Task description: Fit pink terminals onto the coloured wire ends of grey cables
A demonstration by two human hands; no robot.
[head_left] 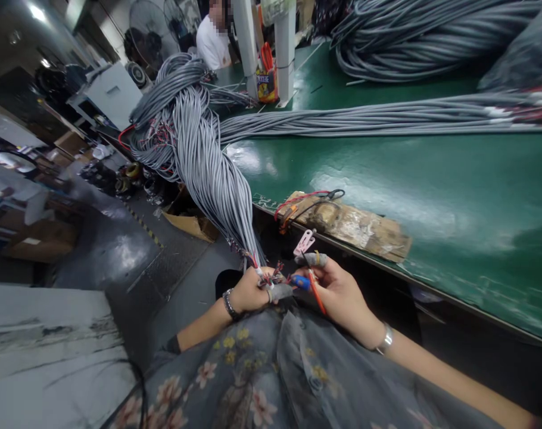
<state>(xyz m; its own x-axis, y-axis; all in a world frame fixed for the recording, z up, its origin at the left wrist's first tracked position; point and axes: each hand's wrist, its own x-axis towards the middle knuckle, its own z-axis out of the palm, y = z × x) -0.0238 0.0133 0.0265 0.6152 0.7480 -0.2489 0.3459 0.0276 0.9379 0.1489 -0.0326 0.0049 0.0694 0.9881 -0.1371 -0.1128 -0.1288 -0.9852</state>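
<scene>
My left hand (248, 291) is closed around the ends of a bundle of grey cables (229, 185), where thin red and dark wires (275, 275) stick out of the sheaths. Close beside it, my right hand (342, 295) pinches a slim orange-handled tool (316, 293) with a dark tip; its exact kind is unclear. Grey and blue coverings wrap some of my fingers. The right fingertips are at the loose wires, and I cannot tell whether they grip one. Just beyond them, a pink clip (304, 242) sits at the table edge.
A worn wooden board (355, 229) lies on the edge of the green table (454, 179), with red and black cords on it. More grey cables (364, 116) run across the table, and a large coil (414, 42) lies behind. A person (212, 42) is at the far side.
</scene>
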